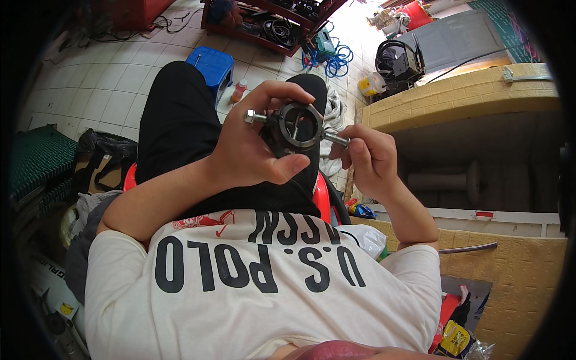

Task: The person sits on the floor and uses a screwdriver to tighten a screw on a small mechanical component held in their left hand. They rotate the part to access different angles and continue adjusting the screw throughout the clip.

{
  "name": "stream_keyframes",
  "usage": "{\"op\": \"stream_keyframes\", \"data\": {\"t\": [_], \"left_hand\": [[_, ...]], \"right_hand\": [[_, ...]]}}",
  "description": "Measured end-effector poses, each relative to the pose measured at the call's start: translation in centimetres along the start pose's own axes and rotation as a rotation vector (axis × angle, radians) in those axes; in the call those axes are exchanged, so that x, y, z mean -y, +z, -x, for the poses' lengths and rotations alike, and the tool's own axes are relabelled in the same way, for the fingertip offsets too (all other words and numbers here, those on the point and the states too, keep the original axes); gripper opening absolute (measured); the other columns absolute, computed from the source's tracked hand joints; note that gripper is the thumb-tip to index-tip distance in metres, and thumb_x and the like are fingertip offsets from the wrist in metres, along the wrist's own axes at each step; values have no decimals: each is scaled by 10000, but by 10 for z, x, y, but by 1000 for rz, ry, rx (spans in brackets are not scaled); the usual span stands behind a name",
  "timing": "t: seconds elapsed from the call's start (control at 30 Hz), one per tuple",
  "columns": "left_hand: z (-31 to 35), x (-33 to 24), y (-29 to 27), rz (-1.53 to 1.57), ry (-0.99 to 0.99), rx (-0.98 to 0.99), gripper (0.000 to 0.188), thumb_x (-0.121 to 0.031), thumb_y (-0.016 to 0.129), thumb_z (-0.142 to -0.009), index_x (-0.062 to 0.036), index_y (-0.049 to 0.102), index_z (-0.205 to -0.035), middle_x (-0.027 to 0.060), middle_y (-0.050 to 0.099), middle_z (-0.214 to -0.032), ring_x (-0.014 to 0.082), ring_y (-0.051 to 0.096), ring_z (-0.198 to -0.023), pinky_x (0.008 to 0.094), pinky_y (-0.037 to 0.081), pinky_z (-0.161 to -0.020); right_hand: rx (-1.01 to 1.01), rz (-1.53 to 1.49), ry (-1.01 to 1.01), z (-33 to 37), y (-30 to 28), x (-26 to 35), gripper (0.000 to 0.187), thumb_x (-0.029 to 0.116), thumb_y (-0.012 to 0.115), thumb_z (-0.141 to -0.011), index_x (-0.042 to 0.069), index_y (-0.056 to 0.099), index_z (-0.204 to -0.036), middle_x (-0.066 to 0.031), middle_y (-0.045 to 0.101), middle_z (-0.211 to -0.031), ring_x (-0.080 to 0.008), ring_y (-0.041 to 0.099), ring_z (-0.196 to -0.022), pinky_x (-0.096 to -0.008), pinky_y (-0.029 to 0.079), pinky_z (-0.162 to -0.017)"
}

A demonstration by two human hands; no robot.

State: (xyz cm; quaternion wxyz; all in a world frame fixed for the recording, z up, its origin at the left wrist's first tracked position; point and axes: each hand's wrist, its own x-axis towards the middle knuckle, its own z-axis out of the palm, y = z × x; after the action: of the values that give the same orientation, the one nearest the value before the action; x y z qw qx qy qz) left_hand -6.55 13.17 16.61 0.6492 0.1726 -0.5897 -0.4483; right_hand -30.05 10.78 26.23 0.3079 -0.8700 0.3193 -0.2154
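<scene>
With our left hand [243,144], forearm slanting inward, we grip a dark metal ring [278,134] between fingers and thumb, its left bolt [255,117] jutting over that hand; just rightward, our curled right hand [377,157] pinches the right bolt [336,139] near its end.

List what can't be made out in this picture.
All in the head view:
Back of the metal ring fitting: hidden by the left hand and its own front.
The feet: behind the knees of the black trousers.
Most of the red seat: under the trousers.
Top of the red cart: cut by the upper edge; many contents too dark.
</scene>
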Motion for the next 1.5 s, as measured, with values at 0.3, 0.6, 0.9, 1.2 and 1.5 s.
{"op": "stream_keyframes", "data": {"t": [0.3,0.6,0.9,1.2,1.5], "left_hand": [[1,0,1,9,8,7,829,-455,866,-780,8,450,-1328,169,660,-1161,171,662,-1072,305,539,-941],[1,0,0,-4,-3,3,830,-450,868,-780,12,447,-1326,172,660,-1163,178,661,-1085,309,538,-950],[-1,-1,0,4,-10,13,826,-453,869,-775,9,453,-1319,171,661,-1160,184,664,-1086,314,542,-947],[-2,-2,-1,-7,-2,21,813,-441,861,-775,10,454,-1315,175,661,-1148,186,664,-1081,313,544,-940],[-2,0,-1,-10,57,35,808,-434,855,-781,15,450,-1317,178,649,-1149,186,660,-1071,309,541,-926]], "right_hand": [[0,-103,-2,1,6,-2,195,192,629,-990,-1,645,-1001,-61,680,-717,-141,649,-622,-268,493,-599],[-11,-25,-8,2,2,-5,207,190,639,-978,-1,657,-1058,-58,692,-747,-127,668,-652,-256,491,-608],[19,0,-11,4,0,-3,154,136,655,-961,-8,659,-1015,-69,692,-766,-148,675,-654,-267,508,-618],[-71,127,-176,-2,5,-5,169,157,651,-967,-11,658,-986,-93,667,-741,-172,656,-607,-287,483,-564],[-161,52,-113,-3,12,4,185,177,702,-938,-2,667,-973,-58,622,-640,-175,644,-569,-287,473,-551]]}}
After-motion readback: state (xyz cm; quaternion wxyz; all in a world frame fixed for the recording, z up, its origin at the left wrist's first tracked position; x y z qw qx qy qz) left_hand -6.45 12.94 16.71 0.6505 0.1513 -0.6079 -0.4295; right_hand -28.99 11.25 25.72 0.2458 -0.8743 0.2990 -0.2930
